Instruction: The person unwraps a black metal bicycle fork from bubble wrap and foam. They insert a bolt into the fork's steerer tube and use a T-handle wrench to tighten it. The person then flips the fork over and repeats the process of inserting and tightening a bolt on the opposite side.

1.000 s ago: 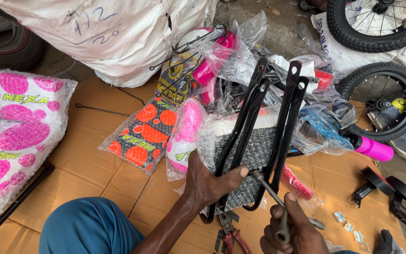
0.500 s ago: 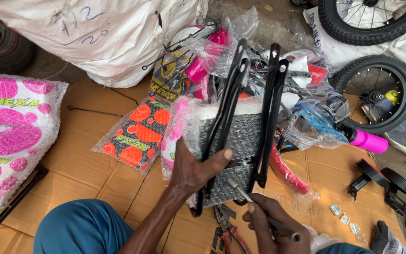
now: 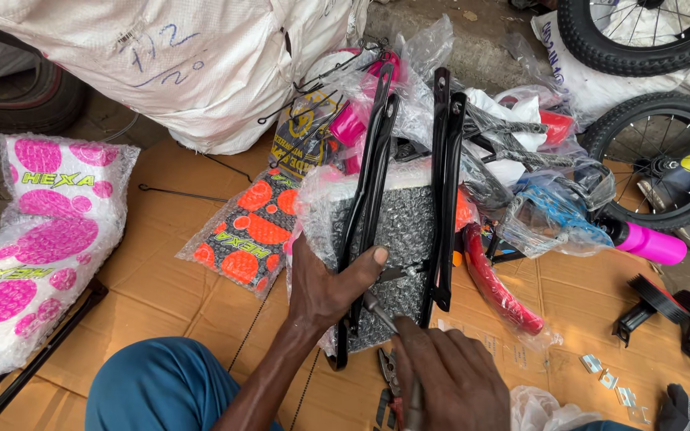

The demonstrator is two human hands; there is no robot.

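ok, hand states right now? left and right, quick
Left hand: open, fingers spread, pressing on the black metal stay over the bubble-wrapped part.
Right hand: closed on a screwdriver, tip at the stay.

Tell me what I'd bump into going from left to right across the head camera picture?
Pink-dotted bubble-wrapped parts → orange-dotted wrapped pad → left hand → black metal stays → pink grip → black training wheels.
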